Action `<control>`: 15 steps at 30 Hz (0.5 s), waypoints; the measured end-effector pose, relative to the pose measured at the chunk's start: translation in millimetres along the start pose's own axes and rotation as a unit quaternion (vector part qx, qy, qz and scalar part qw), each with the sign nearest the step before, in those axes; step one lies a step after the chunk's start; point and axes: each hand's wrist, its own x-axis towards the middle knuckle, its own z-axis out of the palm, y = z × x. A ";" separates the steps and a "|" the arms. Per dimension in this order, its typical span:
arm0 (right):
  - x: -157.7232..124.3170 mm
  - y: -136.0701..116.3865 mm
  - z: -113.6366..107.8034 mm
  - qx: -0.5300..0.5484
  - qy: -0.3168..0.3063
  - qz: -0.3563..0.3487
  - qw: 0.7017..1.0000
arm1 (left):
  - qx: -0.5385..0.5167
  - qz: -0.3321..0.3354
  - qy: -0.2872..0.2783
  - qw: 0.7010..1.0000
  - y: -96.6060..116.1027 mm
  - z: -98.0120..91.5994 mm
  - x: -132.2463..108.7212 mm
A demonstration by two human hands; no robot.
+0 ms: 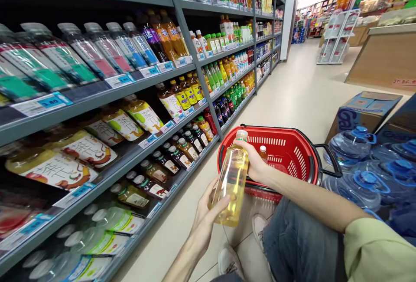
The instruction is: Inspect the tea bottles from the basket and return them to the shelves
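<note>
Supermarket aisle [282, 84], grey shelving [186, 30] lined with bottled drinks [170, 102], blue-and-white price tags [52, 102] along its edges; red shopping basket [287, 148], white display rack [336, 34] farther off

The held bottle [234, 173] (behind the fingers [242, 144]) is partly hidden.

Shelf unit [184, 26] was stocked.
Bottles [147, 116] occupied tiers; price tags [48, 102] lined front edges; red basket [293, 138] stood on floor [279, 93].

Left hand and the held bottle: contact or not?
Touching. The head view shows the left hand around the lower part of the bottle, thumb laid across its side.
</note>
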 end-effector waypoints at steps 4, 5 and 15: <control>-5.5 -4.7 6.4 0.054 -0.129 0.024 0.990 | -0.200 -0.117 -0.013 0.973 -19.5 -10.1 -3.0; -8.0 -5.2 8.4 0.065 -0.157 0.012 0.985 | -0.230 -0.135 -0.026 0.963 -23.9 -11.9 -3.7; -4.2 -3.7 1.1 -0.038 -0.001 -0.007 0.999 | -0.106 -0.168 -0.004 0.980 -12.4 3.2 7.9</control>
